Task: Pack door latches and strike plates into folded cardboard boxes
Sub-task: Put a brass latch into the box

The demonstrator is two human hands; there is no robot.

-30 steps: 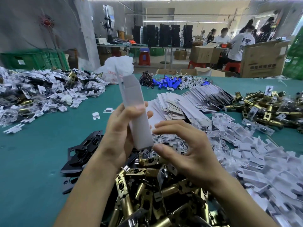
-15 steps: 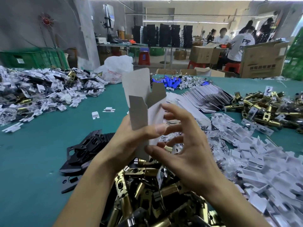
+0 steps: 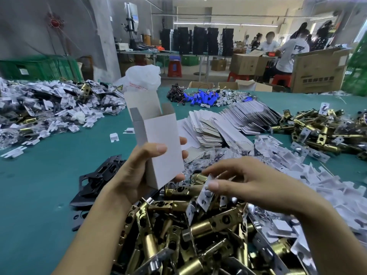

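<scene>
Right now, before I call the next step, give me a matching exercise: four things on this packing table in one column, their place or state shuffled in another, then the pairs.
1. cardboard box
2. door latch
3. flat box blanks
4. black plates

A. lying on the table, left of the left hand
B. upright, top flaps open, held by the left hand
C. fanned out beyond both hands
D. pinched by the right hand above the latch pile

Pairs: 1-B, 2-D, 3-C, 4-A
</scene>
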